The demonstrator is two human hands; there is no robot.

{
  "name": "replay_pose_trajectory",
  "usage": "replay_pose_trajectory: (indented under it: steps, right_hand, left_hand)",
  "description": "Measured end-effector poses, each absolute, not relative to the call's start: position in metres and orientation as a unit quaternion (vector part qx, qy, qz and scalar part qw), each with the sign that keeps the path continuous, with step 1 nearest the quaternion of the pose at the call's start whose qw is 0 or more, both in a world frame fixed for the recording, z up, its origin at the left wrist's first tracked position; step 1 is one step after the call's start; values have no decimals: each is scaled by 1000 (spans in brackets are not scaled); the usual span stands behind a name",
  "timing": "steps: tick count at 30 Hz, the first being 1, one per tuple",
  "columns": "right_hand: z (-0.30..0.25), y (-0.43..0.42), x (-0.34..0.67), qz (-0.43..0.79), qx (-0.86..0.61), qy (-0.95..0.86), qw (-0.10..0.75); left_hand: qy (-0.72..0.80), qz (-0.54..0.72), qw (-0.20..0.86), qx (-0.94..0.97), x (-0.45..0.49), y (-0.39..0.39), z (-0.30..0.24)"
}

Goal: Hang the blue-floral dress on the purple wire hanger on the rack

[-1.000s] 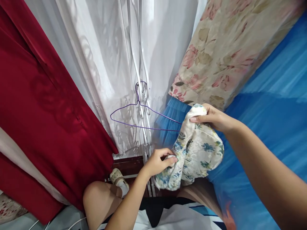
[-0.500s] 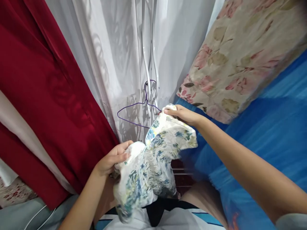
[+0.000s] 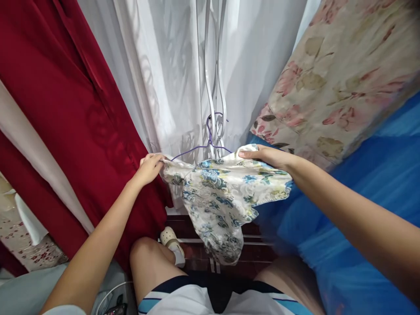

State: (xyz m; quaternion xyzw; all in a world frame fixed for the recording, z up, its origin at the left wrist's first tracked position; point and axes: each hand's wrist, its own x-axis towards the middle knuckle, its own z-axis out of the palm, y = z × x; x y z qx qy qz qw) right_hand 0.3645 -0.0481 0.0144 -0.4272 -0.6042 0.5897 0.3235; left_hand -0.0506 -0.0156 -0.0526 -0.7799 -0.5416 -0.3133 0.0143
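A white cloth with blue and green flowers (image 3: 223, 192) hangs spread between my two hands, in front of a purple wire hanger (image 3: 210, 135). My left hand (image 3: 149, 166) is closed on the cloth's left top corner, close to the red curtain. My right hand (image 3: 265, 156) pinches the right top corner. The hanger hooks on a white metal window grille (image 3: 213, 78), and the cloth covers its lower bar and right arm. Only the hanger's hook and part of its left arm show above the cloth.
A red curtain (image 3: 59, 109) hangs at left and a sheer white curtain (image 3: 164, 74) behind the grille. A floral mattress (image 3: 341, 78) and blue netting (image 3: 367, 183) fill the right. My knee (image 3: 147, 258) and a white shoe (image 3: 172, 243) are below.
The cloth was bunched low between my hands; both hands have risen and moved apart, stretching it flat in front of the hanger. The camera view has shifted, so the hanger sits further right.
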Motion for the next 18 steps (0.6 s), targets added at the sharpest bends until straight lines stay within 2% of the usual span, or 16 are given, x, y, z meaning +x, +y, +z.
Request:
replay_pose_trajectory:
  steps: [4, 6, 10, 12, 15, 17, 18]
  right_hand:
    - [6, -48, 364, 610, -409, -596, 325]
    - [-3, -45, 365, 607, -416, -589, 333]
    - [-30, -43, 377, 593, -411, -586, 369]
    - [-48, -52, 385, 575, -388, -570, 441]
    - [-77, -76, 393, 430, -408, -548, 590]
    - [-87, -91, 397, 306, -440, -557, 635]
    - [-88, -95, 399, 276, -447, -570, 632]
  left_hand:
    - [-426, -438, -138, -779, -10, -14, -30]
    - [-399, -484, -177, -758, 5, -17, -29]
    - [-445, -535, -114, -709, 12, -28, -33]
    - [-462, -532, -71, -706, 10, -35, -33]
    - [-468, -512, -7, -720, 12, -48, -30]
    - [-467, -502, 16, -728, 18, -55, -24]
    - [-462, -499, 16, -733, 23, -58, -20]
